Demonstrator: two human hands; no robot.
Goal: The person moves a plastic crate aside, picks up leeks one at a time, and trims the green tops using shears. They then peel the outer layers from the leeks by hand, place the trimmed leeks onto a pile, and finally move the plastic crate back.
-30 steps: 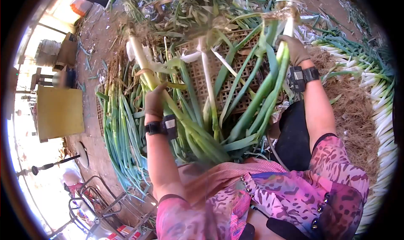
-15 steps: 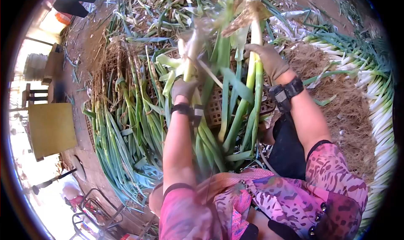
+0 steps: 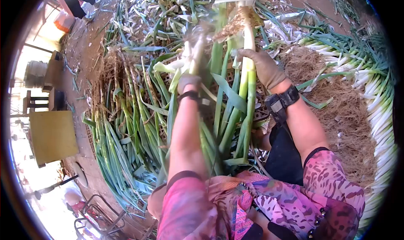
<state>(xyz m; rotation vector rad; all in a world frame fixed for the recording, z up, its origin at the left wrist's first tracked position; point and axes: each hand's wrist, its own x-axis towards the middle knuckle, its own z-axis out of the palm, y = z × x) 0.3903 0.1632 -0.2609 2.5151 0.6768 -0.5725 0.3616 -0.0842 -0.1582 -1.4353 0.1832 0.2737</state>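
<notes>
My gloved left hand (image 3: 189,83) is closed around the pale stems of a few green onions (image 3: 196,55), whose root ends are smeared by motion. To its right, my gloved right hand (image 3: 267,70) grips another green onion (image 3: 249,40) just below its white part. Brown, dried outer skin (image 3: 232,26) hangs from the top of that stalk. Long green leaves (image 3: 231,126) run down from both hands toward my lap. Behind them shows part of a brown lattice crate (image 3: 261,109).
Untrimmed green onions (image 3: 111,132) lie heaped on the left. Peeled leaf scraps (image 3: 147,23) cover the ground ahead. A mound of cut roots (image 3: 343,126) lies right, bordered by a row of clean green onions (image 3: 381,109). A yellow board (image 3: 54,135) stands far left, and a person's leg (image 3: 75,2) shows upper left.
My right hand has shifted slightly left with its green onion. My left hand still holds its bunch, a little lower at the wrist. More of the person at upper left shows.
</notes>
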